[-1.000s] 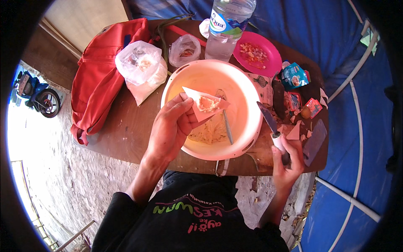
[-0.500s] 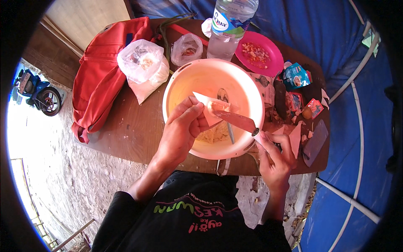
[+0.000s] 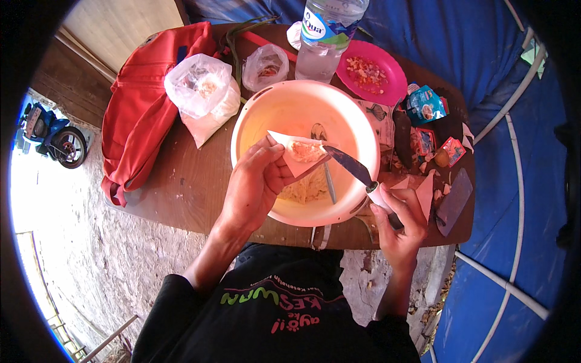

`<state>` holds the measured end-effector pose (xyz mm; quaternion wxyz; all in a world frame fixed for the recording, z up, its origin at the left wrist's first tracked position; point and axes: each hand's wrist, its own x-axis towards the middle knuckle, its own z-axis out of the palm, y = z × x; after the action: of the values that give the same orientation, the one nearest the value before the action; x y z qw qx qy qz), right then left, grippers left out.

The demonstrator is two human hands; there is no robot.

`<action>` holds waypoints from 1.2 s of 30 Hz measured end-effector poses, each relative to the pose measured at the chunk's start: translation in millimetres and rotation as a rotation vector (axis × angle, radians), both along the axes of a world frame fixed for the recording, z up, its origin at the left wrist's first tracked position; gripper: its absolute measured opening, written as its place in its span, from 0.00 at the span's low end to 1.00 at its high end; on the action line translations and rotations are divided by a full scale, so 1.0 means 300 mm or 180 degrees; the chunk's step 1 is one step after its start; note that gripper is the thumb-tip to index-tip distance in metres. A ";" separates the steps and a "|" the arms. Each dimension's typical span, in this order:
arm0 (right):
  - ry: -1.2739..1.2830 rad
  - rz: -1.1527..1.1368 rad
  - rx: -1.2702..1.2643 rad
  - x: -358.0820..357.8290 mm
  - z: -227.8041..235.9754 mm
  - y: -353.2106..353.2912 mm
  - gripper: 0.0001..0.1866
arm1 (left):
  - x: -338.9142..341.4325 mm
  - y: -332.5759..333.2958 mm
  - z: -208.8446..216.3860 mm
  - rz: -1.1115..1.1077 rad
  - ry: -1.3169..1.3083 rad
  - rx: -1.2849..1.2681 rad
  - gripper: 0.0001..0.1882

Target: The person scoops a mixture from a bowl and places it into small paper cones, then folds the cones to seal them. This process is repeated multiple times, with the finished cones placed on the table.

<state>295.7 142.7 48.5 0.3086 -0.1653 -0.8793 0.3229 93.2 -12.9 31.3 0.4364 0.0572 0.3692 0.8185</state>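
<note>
My left hand (image 3: pixel 254 181) holds a pale, thin square wrapper (image 3: pixel 298 162) above the basin, pinching it at its left side. A lump of pinkish-beige paste (image 3: pixel 305 151) lies on it. In my right hand (image 3: pixel 400 222) is a knife (image 3: pixel 351 166), gripped by its white handle, its blade tip at the right edge of the paste. Below both hands stands a wide pale plastic basin (image 3: pixel 249 115). Inside it are more yellowish paste (image 3: pixel 305 189) and a metal spoon (image 3: pixel 330 184), its bowl end near the far wall.
Behind the basin stand a large water bottle (image 3: pixel 318 54), clear bags (image 3: pixel 203 91) and a pink plate (image 3: pixel 387 91) of chopped pieces. A red bag (image 3: pixel 145 103) lies left on the wooden table (image 3: pixel 181 181). Right are sachets (image 3: pixel 426 106), pale wrapper sheets (image 3: pixel 426 187) and a flat grey blade (image 3: pixel 454 202).
The knife has drawn back to the right, from over the wrapper to its edge. More paste now shows on the wrapper. My left hand has shifted slightly left.
</note>
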 end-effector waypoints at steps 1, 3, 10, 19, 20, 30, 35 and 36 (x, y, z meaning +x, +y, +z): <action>0.0006 0.0007 0.0073 -0.004 -0.002 -0.001 0.21 | 0.000 0.000 0.000 -0.0017 -0.0023 0.0018 0.21; -0.0008 -0.0007 0.0289 -0.010 -0.006 0.000 0.21 | 0.001 0.000 0.001 -0.0043 -0.0027 0.0056 0.22; -0.0006 -0.0126 0.0614 -0.006 -0.018 0.012 0.20 | 0.001 -0.006 0.004 -0.0049 -0.0081 0.0144 0.17; -0.0198 -0.0332 0.0200 0.033 0.017 0.040 0.21 | -0.036 -0.001 -0.007 -0.0289 0.0234 -0.0115 0.20; -0.0179 -0.0215 0.0280 0.033 0.027 0.045 0.21 | -0.041 -0.001 -0.008 -0.0317 0.0273 -0.0262 0.19; -0.1171 0.0574 0.0494 -0.022 0.115 0.066 0.20 | -0.030 0.007 -0.040 -0.1044 0.0757 -0.0897 0.11; -0.1212 0.0644 0.0338 -0.044 0.105 0.071 0.18 | -0.032 0.008 -0.050 -0.1251 0.0806 -0.0716 0.12; -0.1164 0.0609 0.0278 -0.047 0.097 0.070 0.18 | -0.043 0.012 -0.050 -0.1246 0.0752 -0.0725 0.12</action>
<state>281.8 163.8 77.6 0.1187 -0.1233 -0.9455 0.2770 80.3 -9.4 16.4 0.5440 0.1733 0.4893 0.6592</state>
